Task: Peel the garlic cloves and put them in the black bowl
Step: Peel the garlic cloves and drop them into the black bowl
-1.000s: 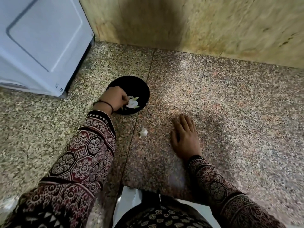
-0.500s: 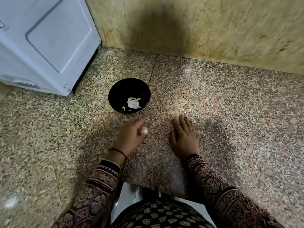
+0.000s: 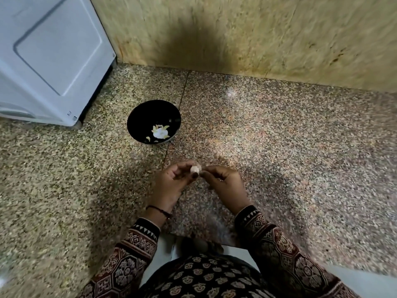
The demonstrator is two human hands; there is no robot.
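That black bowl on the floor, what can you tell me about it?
The black bowl is round, glossy and dark inside and out, possibly glazed or plastic. It sits upright on the speckled stone floor, beside a floor joint and near the corner of a white appliance. Neither hand touches it. Its bottom holds a small heap of pale white and yellowish garlic pieces, with a few loose bits scattered beside them; whether cloves or skins, I cannot tell.

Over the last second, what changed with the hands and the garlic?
The left hand left the black bowl, picked the garlic clove off the floor and raised it. The right hand lifted off the floor to pinch it too. The bowl and its contents stayed put.
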